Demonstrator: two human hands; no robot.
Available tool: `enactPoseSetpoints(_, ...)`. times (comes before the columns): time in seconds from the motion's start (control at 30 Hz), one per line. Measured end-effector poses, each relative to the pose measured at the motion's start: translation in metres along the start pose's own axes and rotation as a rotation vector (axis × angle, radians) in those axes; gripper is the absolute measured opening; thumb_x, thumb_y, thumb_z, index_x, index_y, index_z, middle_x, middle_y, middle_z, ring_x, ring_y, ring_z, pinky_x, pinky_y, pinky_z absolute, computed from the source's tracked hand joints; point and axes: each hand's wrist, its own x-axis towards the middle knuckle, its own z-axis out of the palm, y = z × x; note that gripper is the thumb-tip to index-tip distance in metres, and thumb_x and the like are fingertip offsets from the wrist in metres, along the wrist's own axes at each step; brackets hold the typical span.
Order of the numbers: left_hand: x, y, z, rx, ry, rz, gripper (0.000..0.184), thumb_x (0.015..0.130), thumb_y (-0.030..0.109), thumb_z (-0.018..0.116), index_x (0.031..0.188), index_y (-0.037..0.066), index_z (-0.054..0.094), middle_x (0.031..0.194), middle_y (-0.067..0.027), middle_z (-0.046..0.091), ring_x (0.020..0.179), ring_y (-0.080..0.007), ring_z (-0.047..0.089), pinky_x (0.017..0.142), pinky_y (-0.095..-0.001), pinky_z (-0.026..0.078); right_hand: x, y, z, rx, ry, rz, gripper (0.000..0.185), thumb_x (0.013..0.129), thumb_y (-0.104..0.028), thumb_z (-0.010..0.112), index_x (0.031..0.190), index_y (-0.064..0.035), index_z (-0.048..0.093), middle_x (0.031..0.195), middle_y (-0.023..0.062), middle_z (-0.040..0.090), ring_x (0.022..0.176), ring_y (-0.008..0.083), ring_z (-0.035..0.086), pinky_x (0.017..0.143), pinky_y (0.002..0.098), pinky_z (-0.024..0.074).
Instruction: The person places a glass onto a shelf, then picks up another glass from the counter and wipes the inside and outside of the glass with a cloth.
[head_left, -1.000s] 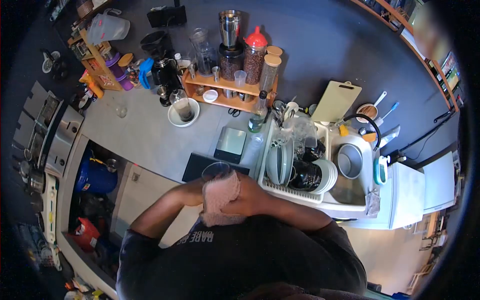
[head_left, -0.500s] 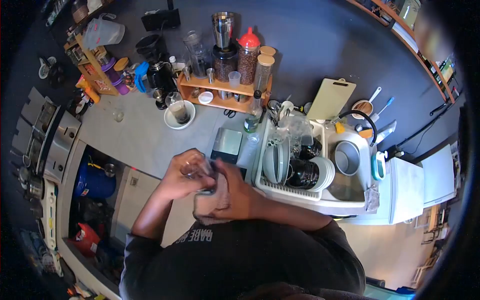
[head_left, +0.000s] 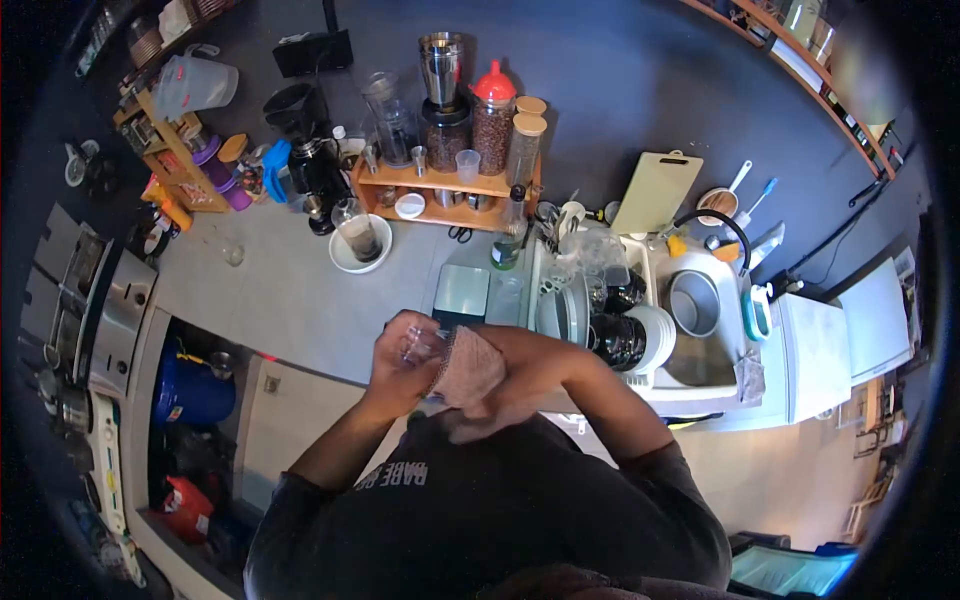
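Note:
My left hand (head_left: 395, 372) is wrapped round a small clear glass (head_left: 421, 345) in front of my chest. My right hand (head_left: 525, 362) is closed on a pinkish-brown cloth (head_left: 470, 368), its fingers mostly behind the fabric and blurred. The cloth lies against the glass on its right side. Just beyond my hands, a flat digital scale (head_left: 462, 290) sits on the counter (head_left: 270, 300). To the right of my hands, the white dish rack (head_left: 648, 280) holds bowls, plates and dark mugs.
A sink with a round metal pan (head_left: 694, 303) lies to the right. Farther back stand a green bottle (head_left: 509, 235), a white bowl (head_left: 375, 262) holding a glass vessel, and a wooden shelf (head_left: 450, 212) with jars. An open cabinet (head_left: 200, 330) is at lower left.
My right hand has moved outward to the right, with the elbow raised, and more of the cloth shows. The glass stays in my left hand. The view has shifted slightly.

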Motion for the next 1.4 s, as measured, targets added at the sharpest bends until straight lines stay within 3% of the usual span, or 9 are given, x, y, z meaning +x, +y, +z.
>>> enactPoseSetpoints(0.3,-0.017,0.058,-0.117,0.195,-0.386,-0.615,0.046,0.071,-0.006,0.066,0.114,0.006,0.054,0.098,-0.0039,0.064,0.079,-0.0108,0.061,0.061,-0.0270,0.051,0.031,-0.014,0.061,-0.143,0.082,0.189,0.084,0.065,-0.040,0.088,0.129,0.0007,0.053,0.115,0.0222,0.064,0.106,0.0353,0.064,0.092,0.0389,0.0502)
enactPoseSetpoints(0.57,-0.028,0.056,-0.175,-0.239,0.230,-0.225,0.029,0.093,0.025,0.062,0.113,0.007,0.052,0.091,-0.0098,0.063,0.064,-0.0121,0.058,0.049,-0.0266,0.049,0.136,-0.021,0.115,0.528,0.768,-0.143,0.073,0.072,-0.012,0.084,0.135,-0.0017,0.046,0.127,0.0120,0.056,0.117,0.0222,0.056,0.104,0.0365,0.0438)
enactPoseSetpoints(0.73,-0.030,0.055,-0.160,-0.472,-0.263,-0.427,0.036,0.088,0.023,0.072,0.116,0.008,0.054,0.100,-0.0107,0.064,0.076,-0.0186,0.065,0.060,-0.0316,0.055,0.160,-0.049,0.137,0.755,1.109,-0.443,0.072,0.076,-0.014,0.081,0.134,-0.0040,0.039,0.127,0.0127,0.053,0.117,0.0222,0.056,0.104,0.0372,0.0443)
enactPoseSetpoints(0.87,-0.033,0.064,-0.175,0.107,-0.782,-0.501,0.045,0.084,0.020,0.077,0.121,0.007,0.055,0.114,-0.0120,0.062,0.093,-0.0242,0.067,0.081,-0.0368,0.055,0.177,-0.058,0.163,0.737,0.852,-0.306,0.088,0.078,-0.014,0.080,0.148,-0.0031,0.028,0.134,0.0150,0.051,0.123,0.0246,0.054,0.105,0.0383,0.0438)
enactPoseSetpoints(0.9,-0.026,0.051,-0.177,0.330,-0.736,0.007,0.045,0.086,0.023,0.074,0.123,0.004,0.056,0.118,-0.0121,0.060,0.104,-0.0237,0.062,0.093,-0.0397,0.049,0.178,-0.054,0.167,0.425,0.802,-0.282,0.090,0.082,-0.016,0.078,0.152,-0.0012,0.022,0.139,0.0179,0.049,0.127,0.0267,0.051,0.107,0.0401,0.0409)
enactPoseSetpoints(1.0,-0.021,0.057,-0.182,0.399,-0.473,0.228,0.046,0.087,0.025,0.073,0.124,0.003,0.056,0.120,-0.0112,0.059,0.114,-0.0231,0.057,0.099,-0.0421,0.044,0.182,-0.082,0.185,0.121,0.865,-0.240,0.084,0.086,-0.024,0.075,0.149,0.0044,0.027,0.141,0.0185,0.046,0.133,0.0260,0.045,0.110,0.0381,0.0360)
enactPoseSetpoints(1.17,-0.020,0.064,-0.194,0.077,-0.542,0.002,0.052,0.085,0.026,0.074,0.128,0.005,0.054,0.124,-0.0121,0.057,0.115,-0.0243,0.056,0.098,-0.0393,0.046,0.183,-0.090,0.195,-0.074,0.913,-0.214,0.097,0.082,-0.027,0.080,0.151,0.0050,0.021,0.142,0.0227,0.047,0.132,0.0305,0.048,0.108,0.0414,0.0389)
enactPoseSetpoints(1.27,-0.017,0.075,-0.193,0.400,-0.931,0.168,0.059,0.084,0.024,0.078,0.133,0.005,0.051,0.131,-0.0131,0.054,0.120,-0.0252,0.054,0.100,-0.0404,0.046,0.167,-0.065,0.156,0.559,0.550,-0.246,0.096,0.074,-0.024,0.085,0.148,0.0031,0.031,0.137,0.0165,0.052,0.128,0.0252,0.051,0.107,0.0400,0.0405)
enactPoseSetpoints(1.4,-0.018,0.081,-0.195,0.094,-1.047,-0.297,0.081,0.081,0.030,0.080,0.146,0.006,0.037,0.145,-0.0139,0.045,0.136,-0.0267,0.043,0.114,-0.0435,0.034,0.160,-0.090,0.166,0.769,0.503,-0.285,0.091,0.067,-0.020,0.087,0.141,0.0009,0.040,0.132,0.0114,0.056,0.125,0.0224,0.052,0.107,0.0395,0.0405)
